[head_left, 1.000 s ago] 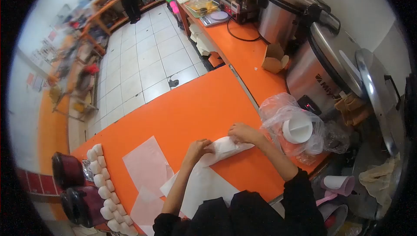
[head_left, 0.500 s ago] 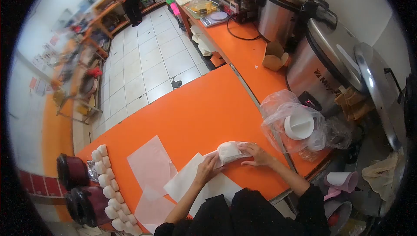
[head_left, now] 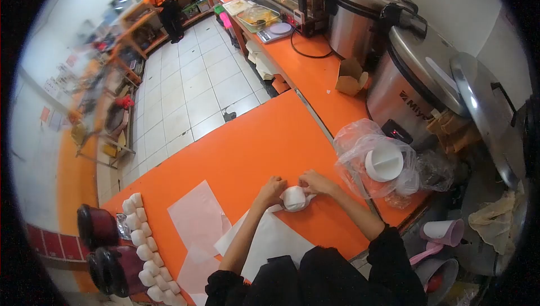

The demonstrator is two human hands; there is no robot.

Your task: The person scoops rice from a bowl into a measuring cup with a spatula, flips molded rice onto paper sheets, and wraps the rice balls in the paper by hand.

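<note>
A rounded bundle in white paper (head_left: pixel 293 198) sits on the orange table, beyond the far corner of a flat white sheet (head_left: pixel 270 244). My left hand (head_left: pixel 273 189) is closed on the bundle's left side. On its right side my right hand (head_left: pixel 313 183) grips it, with a bit of paper sticking out beneath the fingers. Pinkish translucent sheets (head_left: pixel 197 216) lie to the left of my left forearm.
White wrapped bundles (head_left: pixel 138 238) line the table's left edge beside dark red containers (head_left: pixel 126 269). On the right are a plastic bag with a white lidded container (head_left: pixel 384 162) and large steel cookers (head_left: pixel 410 86). A person in orange (head_left: pixel 160 2) stands far back.
The long paper roll has become a short, rounded bundle. My hands have come closer together around it, and the right one has moved left and closed in on its side.
</note>
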